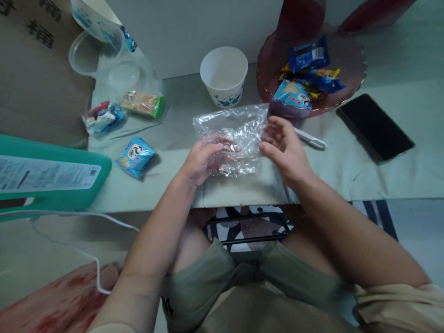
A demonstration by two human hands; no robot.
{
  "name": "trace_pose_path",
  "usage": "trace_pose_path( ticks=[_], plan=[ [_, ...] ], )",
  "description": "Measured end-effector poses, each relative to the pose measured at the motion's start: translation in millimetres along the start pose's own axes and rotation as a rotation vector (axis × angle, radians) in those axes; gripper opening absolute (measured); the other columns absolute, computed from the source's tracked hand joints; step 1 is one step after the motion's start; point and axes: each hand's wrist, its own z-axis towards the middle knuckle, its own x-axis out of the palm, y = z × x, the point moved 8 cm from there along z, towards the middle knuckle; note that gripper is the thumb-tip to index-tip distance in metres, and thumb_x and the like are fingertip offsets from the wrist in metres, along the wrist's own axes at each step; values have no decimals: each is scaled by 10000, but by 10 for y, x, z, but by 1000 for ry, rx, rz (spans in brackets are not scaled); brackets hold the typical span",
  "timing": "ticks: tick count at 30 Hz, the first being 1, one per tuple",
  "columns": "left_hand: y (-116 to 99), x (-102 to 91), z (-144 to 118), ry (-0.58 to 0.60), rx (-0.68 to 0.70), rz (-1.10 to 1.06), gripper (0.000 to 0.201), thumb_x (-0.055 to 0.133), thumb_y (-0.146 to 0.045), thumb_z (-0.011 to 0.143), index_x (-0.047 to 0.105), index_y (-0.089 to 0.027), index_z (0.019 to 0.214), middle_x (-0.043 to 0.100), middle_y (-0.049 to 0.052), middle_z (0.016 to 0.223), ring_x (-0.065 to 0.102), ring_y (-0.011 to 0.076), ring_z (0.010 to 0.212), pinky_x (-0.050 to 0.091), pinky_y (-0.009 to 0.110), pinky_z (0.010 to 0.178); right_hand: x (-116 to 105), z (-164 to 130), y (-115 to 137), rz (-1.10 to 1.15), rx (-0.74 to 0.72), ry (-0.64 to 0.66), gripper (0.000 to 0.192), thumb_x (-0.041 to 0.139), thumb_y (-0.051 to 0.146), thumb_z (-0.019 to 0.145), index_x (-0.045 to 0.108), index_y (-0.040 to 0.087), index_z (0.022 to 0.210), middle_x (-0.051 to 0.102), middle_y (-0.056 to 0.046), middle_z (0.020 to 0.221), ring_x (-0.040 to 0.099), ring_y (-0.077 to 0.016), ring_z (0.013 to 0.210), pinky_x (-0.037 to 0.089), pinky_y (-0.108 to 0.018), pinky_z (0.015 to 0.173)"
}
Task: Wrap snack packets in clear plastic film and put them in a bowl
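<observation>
A crinkled clear plastic bag (233, 127) lies on the pale green tablecloth (347, 166) in front of me. My left hand (204, 159) has its fingers inside or under the bag's near left part and grips it. My right hand (284, 145) pinches the bag's right edge, fingers partly spread. Behind the bag stands a white paper cup (224, 76) with a blue print.
A dark red dish (347, 60) of wrapped snacks sits at the back right, with a black phone (374, 126) beside it. A white utensil (310, 138) lies by my right hand. Loose snack packets (135, 156) and clear lids (104, 64) are on the left, near a teal object (52, 185).
</observation>
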Motion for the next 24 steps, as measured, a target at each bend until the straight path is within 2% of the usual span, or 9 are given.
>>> trace_pose_path(
  ticks=[3, 6, 11, 14, 17, 20, 22, 24],
  plan=[
    [50, 97, -9, 50, -44, -6, 215, 681, -356, 816, 689, -206, 971, 794, 68, 967, 785, 220, 754, 389, 177, 361, 185, 5, -157, 85, 195, 190, 492, 798, 544, 759, 627, 258, 1121, 738, -62, 1000, 710, -245, 933, 595, -394, 791],
    [77, 89, 5, 19, -52, 11, 217, 694, -347, 803, 719, -203, 964, 803, 68, 935, 783, 216, 774, 437, 188, 415, 235, -23, -192, 74, 299, 221, 295, 749, 462, 799, 622, 224, 919, 712, -24, 776, 686, -184, 692, 543, -323, 631],
    [23, -64, 27, -60, 37, 126, 239, 688, -394, 819, 751, -171, 879, 785, 69, 780, 724, 180, 661, 468, 219, 467, 184, -14, -183, 89, 320, 224, 246, 694, 429, 837, 604, 246, 974, 700, 7, 679, 638, -149, 541, 479, -282, 513],
    [-1, -147, 27, -90, 67, 168, 204, 668, -332, 819, 753, -206, 954, 715, 10, 649, 645, 147, 554, 487, 229, 470, 145, 0, -147, 70, 266, 219, 286, 693, 423, 845, 616, 263, 1069, 648, 34, 592, 598, -159, 500, 474, -294, 501],
    [-38, -203, 33, -96, 92, 76, 256, 676, -261, 781, 712, -269, 1034, 597, -57, 563, 571, 125, 460, 508, 241, 453, 90, 23, -80, 142, 198, 159, 294, 700, 415, 831, 625, 294, 1088, 642, 40, 620, 598, -168, 531, 499, -313, 526],
    [-106, -222, 40, -65, 135, 9, 106, 687, -317, 773, 683, -241, 846, 584, -37, 572, 570, 122, 456, 504, 246, 445, 56, 39, -33, 213, 180, 139, 166, 685, 386, 785, 662, 280, 911, 675, 9, 742, 615, -163, 622, 518, -320, 581],
    [-135, -220, 41, -35, 150, 12, 250, 639, -445, 816, 663, -213, 724, 631, 12, 615, 616, 144, 517, 524, 271, 483, 74, 38, -9, 234, 183, 189, 178, 626, 409, 769, 677, 243, 805, 682, -27, 786, 611, -168, 665, 515, -333, 617],
    [-160, -239, 36, -44, 187, 78, 391, 616, -545, 837, 658, -196, 666, 672, 48, 668, 651, 163, 601, 540, 287, 549, 100, 31, 4, 196, 176, 244, 291, 559, 468, 798, 686, 210, 757, 679, -60, 791, 594, -174, 680, 498, -340, 633]
  ],
)
